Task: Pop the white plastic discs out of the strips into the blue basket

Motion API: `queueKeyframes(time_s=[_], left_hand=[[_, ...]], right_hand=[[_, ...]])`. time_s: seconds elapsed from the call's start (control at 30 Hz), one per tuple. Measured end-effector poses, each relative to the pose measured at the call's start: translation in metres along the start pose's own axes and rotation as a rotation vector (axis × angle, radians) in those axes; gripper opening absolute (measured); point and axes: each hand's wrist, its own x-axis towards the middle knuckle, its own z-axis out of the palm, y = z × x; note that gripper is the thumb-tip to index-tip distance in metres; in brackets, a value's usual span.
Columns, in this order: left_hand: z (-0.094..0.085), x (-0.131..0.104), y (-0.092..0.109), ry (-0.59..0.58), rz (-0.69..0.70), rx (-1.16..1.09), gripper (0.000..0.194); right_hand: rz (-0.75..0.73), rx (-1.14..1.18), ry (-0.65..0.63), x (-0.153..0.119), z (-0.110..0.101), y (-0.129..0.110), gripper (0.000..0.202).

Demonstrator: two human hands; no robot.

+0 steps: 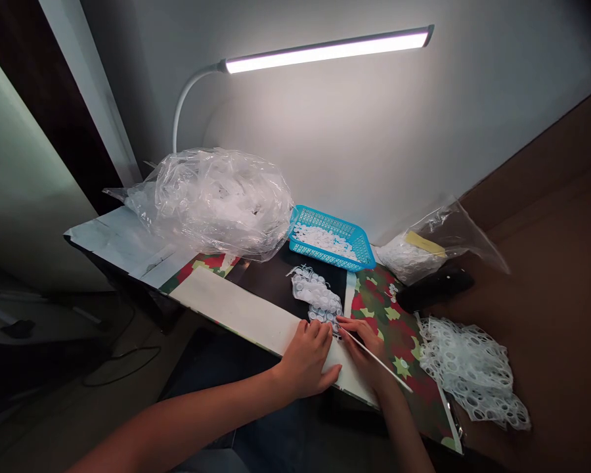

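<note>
A strip of small whitish, translucent round pieces [318, 292] lies on the black surface in front of me. My left hand [308, 355] rests at its near end, fingertips on the rings and thumb stretched out to the right. My right hand [364, 348] is beside it, its fingers closed round a thin white stick [387, 366] that slants down to the right. The stick's upper end is by the near rings. Behind the strip stands a blue mesh basket [362, 240] holding many small white pieces [325, 240].
A large clear plastic bag [221, 200] fills the back left. At the right are another bag with a yellow label [425, 244], a black object [436, 289] and a heap of white ring netting [467, 368]. A lit lamp [329, 50] hangs above.
</note>
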Motion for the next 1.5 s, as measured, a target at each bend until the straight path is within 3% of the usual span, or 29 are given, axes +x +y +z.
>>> queueKeyframes(time_s=[0.8,1.5], left_hand=[[-0.002,0.0,0.0,-0.022,0.003,0.001,0.055],[-0.001,0.004,0.001,-0.015,-0.002,-0.02,0.057]], right_hand=[[0.023,0.005,-0.015,-0.001,-0.001,-0.002,0.015],[-0.088,-0.15,0.026,-0.003,0.007,0.013,0.02]])
